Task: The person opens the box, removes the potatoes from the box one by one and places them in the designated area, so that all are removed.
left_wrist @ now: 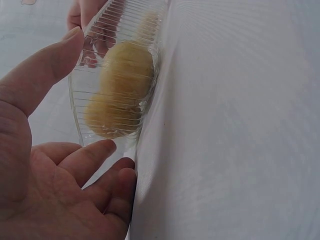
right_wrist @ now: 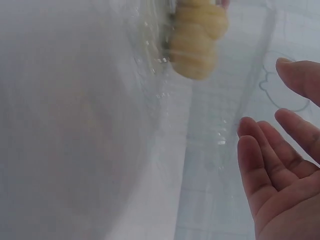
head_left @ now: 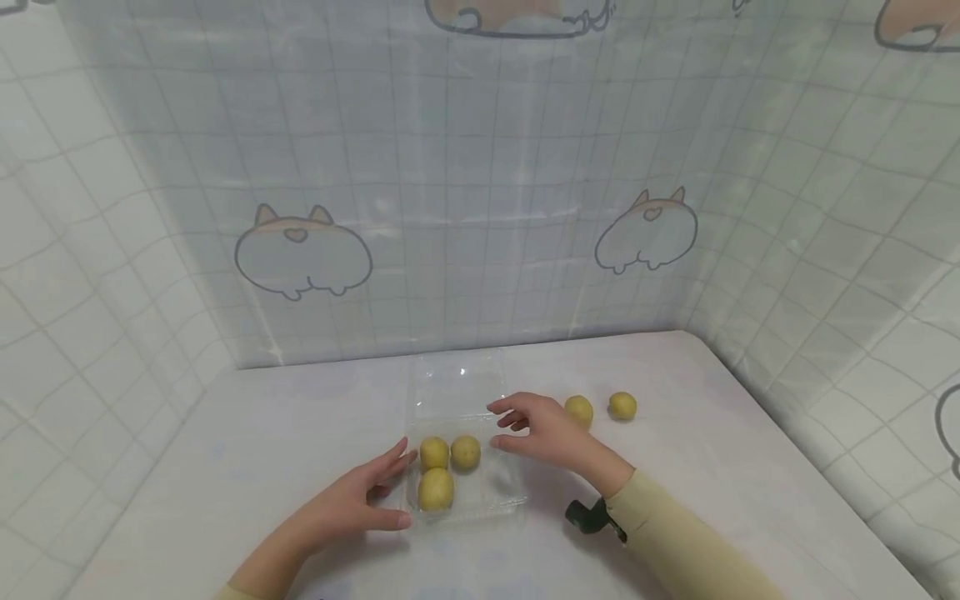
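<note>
A clear plastic clamshell box (head_left: 491, 492) lies on the table with its lid (head_left: 457, 392) folded back toward the wall. Three round yellow fruits (head_left: 437, 490) sit in its left half; their exact kind does not show. My left hand (head_left: 352, 500) is beside the box's left wall, thumb and fingers spread apart. In the left wrist view the thumb tip is right at the ribbed rim (left_wrist: 75, 100). Above the box's right edge hovers my right hand (head_left: 543, 429), fingers loosely bent around nothing. The right wrist view shows its palm (right_wrist: 292, 210) bare.
Two more yellow fruits stand on the table right of the box, one (head_left: 579, 412) just behind the right hand and another (head_left: 622, 406) farther right. A dark green strap piece (head_left: 588, 517) hangs at the right wrist. A tiled-pattern curtain (head_left: 480, 250) rises behind the table.
</note>
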Available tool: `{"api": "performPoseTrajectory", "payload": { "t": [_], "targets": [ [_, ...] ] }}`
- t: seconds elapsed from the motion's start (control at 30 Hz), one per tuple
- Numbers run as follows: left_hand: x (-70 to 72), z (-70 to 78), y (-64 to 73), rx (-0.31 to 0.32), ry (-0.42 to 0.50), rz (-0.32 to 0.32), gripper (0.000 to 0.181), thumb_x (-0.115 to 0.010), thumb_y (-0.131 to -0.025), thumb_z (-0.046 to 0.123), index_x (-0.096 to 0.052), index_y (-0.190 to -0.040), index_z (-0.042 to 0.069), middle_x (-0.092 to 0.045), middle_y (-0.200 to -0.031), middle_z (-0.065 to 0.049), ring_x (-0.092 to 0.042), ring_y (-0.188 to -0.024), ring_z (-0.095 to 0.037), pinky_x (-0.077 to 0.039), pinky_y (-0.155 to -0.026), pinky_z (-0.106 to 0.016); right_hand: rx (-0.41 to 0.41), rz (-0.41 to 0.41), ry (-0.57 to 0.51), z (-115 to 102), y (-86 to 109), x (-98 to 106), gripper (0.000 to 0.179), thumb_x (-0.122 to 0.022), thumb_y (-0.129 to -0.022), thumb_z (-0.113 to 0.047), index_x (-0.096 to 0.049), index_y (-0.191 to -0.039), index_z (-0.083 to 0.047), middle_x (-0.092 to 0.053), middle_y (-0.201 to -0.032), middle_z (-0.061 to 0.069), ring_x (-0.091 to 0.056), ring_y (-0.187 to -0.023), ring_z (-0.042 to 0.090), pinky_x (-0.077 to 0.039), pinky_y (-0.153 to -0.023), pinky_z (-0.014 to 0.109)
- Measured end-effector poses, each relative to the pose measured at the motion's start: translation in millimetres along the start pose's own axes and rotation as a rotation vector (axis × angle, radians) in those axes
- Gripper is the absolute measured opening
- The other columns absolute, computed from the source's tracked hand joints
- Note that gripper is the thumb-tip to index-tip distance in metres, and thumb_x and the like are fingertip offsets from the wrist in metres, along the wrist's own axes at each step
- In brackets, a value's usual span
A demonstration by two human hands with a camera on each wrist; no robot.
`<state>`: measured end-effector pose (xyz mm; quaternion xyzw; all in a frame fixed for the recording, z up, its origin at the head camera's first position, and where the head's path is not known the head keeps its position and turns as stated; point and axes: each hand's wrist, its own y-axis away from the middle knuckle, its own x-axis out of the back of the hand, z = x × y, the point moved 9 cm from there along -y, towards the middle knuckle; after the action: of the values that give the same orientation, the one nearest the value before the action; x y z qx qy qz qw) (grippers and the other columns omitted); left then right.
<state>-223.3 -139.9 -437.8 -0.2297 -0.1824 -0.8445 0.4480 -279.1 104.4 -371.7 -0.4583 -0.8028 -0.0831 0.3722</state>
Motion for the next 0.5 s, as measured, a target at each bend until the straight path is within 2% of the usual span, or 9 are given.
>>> {"api": "performPoseTrajectory", "payload": {
  "t": [0.27,0.4,0.5],
  "targets": [
    [-1.3,1.7,0.6,0.008,0.001,0.004,0.103,-0.08,-0.083,0.037,-0.016,-0.159,0.012,-0.038,-0.155,0.0,-0.048,-0.132,-0.028,-0.04,-0.105,-0.027,-0.008,-0.024,-0.024,2,-1.3,-13,0.046,-0.076,-0.089,-0.027,-0.064,-0.128,-0.007,-0.067,-0.12,0.009,-0.067,-0.1,0.015,-0.054,-0.086,0.027],
    [0.2,4.4,0.9,-0.011,-0.027,0.01,0.103,-0.08,-0.083,0.037,-0.017,-0.159,0.01,-0.039,-0.154,-0.002,-0.05,-0.129,-0.03,-0.042,-0.105,-0.032,-0.003,-0.042,-0.025,1,-3.7,-17,0.046,-0.077,-0.088,-0.024,-0.064,-0.128,-0.006,-0.067,-0.121,0.007,-0.066,-0.102,0.016,-0.053,-0.087,0.028],
    [0.6,3.7,0.9,0.002,-0.036,0.009,0.102,-0.08,-0.083,0.038,-0.017,-0.159,0.011,-0.039,-0.154,-0.001,-0.052,-0.128,-0.029,-0.042,-0.105,-0.033,0.008,-0.056,0.008,-1,-5.4,-21,0.045,-0.077,-0.088,-0.024,-0.064,-0.128,-0.007,-0.067,-0.121,0.005,-0.066,-0.103,0.015,-0.053,-0.088,0.028]
  ]
}}
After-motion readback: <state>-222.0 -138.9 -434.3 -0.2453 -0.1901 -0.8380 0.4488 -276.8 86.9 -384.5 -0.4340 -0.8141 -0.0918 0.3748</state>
